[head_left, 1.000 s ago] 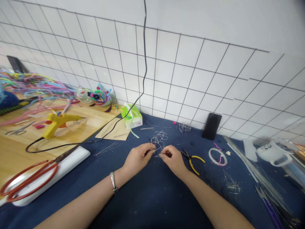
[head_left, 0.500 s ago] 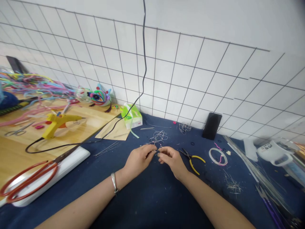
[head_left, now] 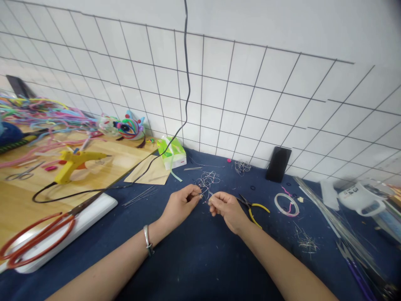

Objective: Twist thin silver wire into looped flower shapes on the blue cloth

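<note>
My left hand [head_left: 181, 204] pinches a thin piece of wire between thumb and forefinger, a silver bangle [head_left: 148, 240] on its wrist. Just to the right, my right hand [head_left: 228, 210] is also closed in a pinch on the thin wire [head_left: 205, 200], whose exact shape is too fine to make out. A loose tangle of silver wire [head_left: 209, 179] lies on the blue cloth [head_left: 194, 263] directly beyond my fingertips. Beside my right hand rest pliers with yellow handles [head_left: 259, 207], their jaws partly behind it.
At left are large red-handled scissors [head_left: 40, 240] on a white box, and a yellow glue gun [head_left: 73, 163] whose black cord crosses the cloth. A tissue pack [head_left: 172, 152], phone [head_left: 278, 164], white ring [head_left: 286, 205], wire clippings [head_left: 306, 241] and mug [head_left: 361, 196] stand or lie around.
My fingertips have drawn slightly apart, the left hand shifting a little left. Both hands keep their pinch, and a small gap with thin wire now shows between them.
</note>
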A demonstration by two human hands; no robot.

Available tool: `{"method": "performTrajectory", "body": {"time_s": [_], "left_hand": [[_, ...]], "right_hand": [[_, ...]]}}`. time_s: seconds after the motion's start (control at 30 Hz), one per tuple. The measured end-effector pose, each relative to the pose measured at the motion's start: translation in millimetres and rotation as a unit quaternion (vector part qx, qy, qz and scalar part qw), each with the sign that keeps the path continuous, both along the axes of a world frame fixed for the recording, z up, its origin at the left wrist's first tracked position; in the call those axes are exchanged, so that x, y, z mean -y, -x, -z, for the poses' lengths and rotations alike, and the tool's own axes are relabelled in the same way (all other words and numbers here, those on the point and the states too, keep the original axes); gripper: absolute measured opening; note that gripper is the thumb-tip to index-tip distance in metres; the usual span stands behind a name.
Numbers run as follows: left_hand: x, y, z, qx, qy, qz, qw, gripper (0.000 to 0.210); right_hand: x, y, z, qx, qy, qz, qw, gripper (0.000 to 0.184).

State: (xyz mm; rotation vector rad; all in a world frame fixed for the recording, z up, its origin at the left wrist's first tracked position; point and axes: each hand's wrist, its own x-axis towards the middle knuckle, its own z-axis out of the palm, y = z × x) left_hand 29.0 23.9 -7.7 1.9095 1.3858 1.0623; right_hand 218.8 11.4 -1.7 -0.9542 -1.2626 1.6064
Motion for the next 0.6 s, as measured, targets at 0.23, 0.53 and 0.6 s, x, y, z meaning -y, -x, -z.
{"method": "performTrajectory", "body": {"time_s": [0.23,0.53,0.6], "left_hand": [[3.7,-1.4,-4.4,-0.018,-0.023,0.016,0.999,0.007],[5.9,-1.3,-7.4,0.010,-0.026,0.028,0.999,0.009],[6.4,-2.2,-6.5,0.008,-0.030,0.027,0.999,0.009]], "right_hand": [[0.8,-1.1,-2.1,-0.085,0.043,-0.056,0.994,0.018],[1.5,1.5,4.1,-0.138,0.055,-0.030,0.988,0.016],[0.7,2.3,6.3,-0.145,0.061,-0.025,0.987,0.016]]}}
